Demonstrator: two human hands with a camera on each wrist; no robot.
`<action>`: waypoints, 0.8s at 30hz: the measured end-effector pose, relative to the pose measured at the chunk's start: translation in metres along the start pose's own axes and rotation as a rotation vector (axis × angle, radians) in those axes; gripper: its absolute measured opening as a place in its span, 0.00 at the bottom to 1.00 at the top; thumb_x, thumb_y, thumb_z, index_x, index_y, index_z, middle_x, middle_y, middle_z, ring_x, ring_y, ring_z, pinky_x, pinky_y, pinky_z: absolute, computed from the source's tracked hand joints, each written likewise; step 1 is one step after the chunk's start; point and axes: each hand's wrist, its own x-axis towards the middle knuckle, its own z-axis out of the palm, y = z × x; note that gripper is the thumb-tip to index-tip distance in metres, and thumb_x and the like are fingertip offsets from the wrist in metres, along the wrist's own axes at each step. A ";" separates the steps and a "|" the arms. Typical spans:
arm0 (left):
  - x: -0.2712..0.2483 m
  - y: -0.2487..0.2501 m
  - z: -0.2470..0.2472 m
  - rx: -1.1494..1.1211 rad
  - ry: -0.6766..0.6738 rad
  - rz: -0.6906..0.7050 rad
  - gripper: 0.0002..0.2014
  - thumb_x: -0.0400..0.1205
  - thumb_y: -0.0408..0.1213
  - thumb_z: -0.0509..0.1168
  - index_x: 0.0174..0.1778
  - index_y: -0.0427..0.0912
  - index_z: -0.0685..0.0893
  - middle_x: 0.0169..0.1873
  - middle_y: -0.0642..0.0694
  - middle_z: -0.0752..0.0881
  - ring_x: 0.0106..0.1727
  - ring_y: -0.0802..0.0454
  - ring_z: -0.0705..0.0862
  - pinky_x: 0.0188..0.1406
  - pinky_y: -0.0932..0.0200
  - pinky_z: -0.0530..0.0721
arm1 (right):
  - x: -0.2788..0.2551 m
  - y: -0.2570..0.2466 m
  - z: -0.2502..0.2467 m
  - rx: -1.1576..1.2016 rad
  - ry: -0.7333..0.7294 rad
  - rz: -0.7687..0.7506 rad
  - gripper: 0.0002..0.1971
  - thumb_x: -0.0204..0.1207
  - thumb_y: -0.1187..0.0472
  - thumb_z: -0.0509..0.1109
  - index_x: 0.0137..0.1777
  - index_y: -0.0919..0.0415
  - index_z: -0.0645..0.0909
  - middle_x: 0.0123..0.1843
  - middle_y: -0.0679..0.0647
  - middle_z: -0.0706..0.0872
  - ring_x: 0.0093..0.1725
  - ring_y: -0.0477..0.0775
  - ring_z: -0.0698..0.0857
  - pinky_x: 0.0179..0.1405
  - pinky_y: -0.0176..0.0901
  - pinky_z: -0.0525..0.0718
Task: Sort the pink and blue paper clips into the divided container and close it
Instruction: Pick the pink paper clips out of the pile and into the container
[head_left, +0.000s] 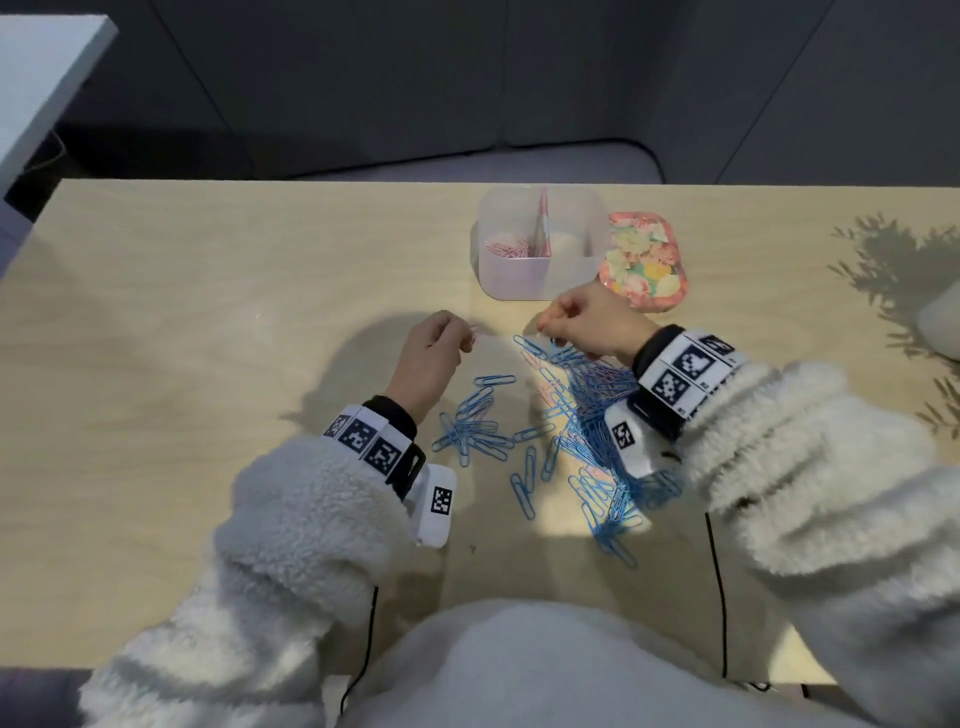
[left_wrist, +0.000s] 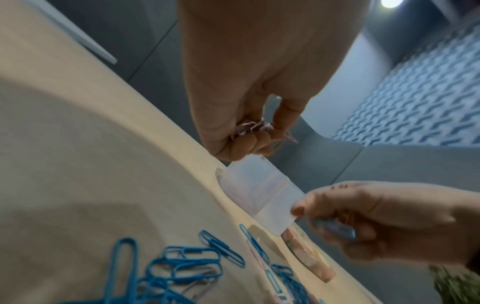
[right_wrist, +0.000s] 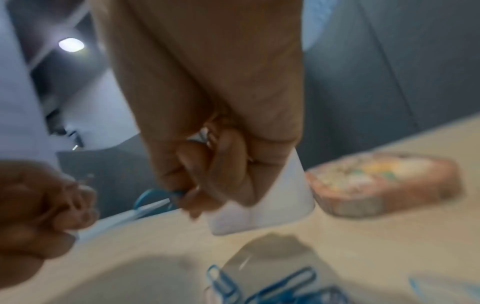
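A translucent divided container (head_left: 540, 280) stands open at the table's far side, with pink clips (head_left: 506, 248) in its left compartment. Its floral pink lid (head_left: 644, 260) lies just right of it. My left hand (head_left: 465, 338) hovers left of the container and pinches a small bunch of pink paper clips (left_wrist: 254, 127). My right hand (head_left: 545, 325) is in front of the container, fingers curled round a blue paper clip (right_wrist: 155, 195); something pale shows deeper in its palm. A pile of blue paper clips (head_left: 587, 415), with a few pink ones mixed in, covers the table under my right wrist.
A smaller scatter of blue clips (head_left: 478, 426) lies between my wrists. A white rounded object (head_left: 940, 322) sits at the right edge among plant shadows. A white shelf (head_left: 41, 78) stands beyond the far left corner. Thin black cables (head_left: 717, 587) run off the front edge.
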 end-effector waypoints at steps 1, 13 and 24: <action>0.002 0.002 -0.001 -0.032 0.010 -0.011 0.12 0.78 0.35 0.58 0.27 0.43 0.75 0.31 0.46 0.78 0.28 0.53 0.68 0.29 0.60 0.66 | 0.002 -0.003 -0.003 -0.150 -0.079 -0.006 0.05 0.75 0.66 0.68 0.43 0.66 0.86 0.33 0.56 0.83 0.15 0.39 0.73 0.10 0.26 0.67; 0.093 0.075 0.023 0.549 0.037 0.214 0.06 0.79 0.35 0.57 0.39 0.41 0.77 0.46 0.37 0.86 0.51 0.40 0.83 0.46 0.56 0.77 | 0.017 0.011 0.049 -0.572 0.034 0.014 0.13 0.72 0.57 0.70 0.51 0.66 0.81 0.53 0.64 0.86 0.52 0.67 0.85 0.42 0.47 0.76; 0.127 0.076 0.043 0.890 0.002 0.210 0.17 0.80 0.37 0.61 0.64 0.35 0.78 0.60 0.36 0.84 0.62 0.36 0.81 0.63 0.48 0.80 | 0.023 -0.018 0.003 -0.308 0.128 -0.069 0.12 0.73 0.61 0.64 0.29 0.59 0.70 0.36 0.61 0.78 0.38 0.59 0.77 0.37 0.46 0.73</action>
